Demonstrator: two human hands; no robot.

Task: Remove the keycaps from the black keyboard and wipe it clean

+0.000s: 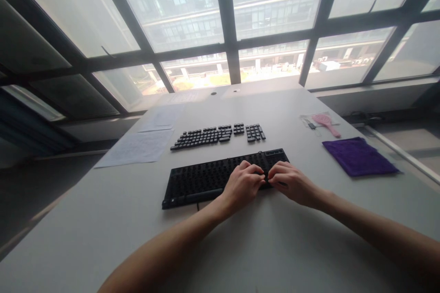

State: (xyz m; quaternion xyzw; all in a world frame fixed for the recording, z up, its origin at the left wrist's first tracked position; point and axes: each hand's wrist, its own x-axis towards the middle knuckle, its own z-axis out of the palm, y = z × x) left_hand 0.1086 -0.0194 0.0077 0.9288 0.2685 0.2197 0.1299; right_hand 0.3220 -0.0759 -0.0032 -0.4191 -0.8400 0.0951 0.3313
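Note:
A black keyboard base point(197, 178) lies across the white table, with most of its keycaps off. My left hand point(243, 182) rests over its right part, fingers curled and pinched together at the lower edge of the number-pad area. Close beside it, my right hand point(292, 183) is closed too, its fingertips nearly meeting the left ones. Whatever is between the fingers is too small and hidden to make out. Beyond the base, loose black keycaps point(202, 137) are laid out in keyboard order, with a separate number-pad block point(254, 132) at their right end.
White paper sheets point(135, 146) lie on the left of the table point(103, 219). On the right are a folded purple cloth point(359, 156) and a pink handled item point(325, 122) beside a clear bag. Large windows rise past the far edge.

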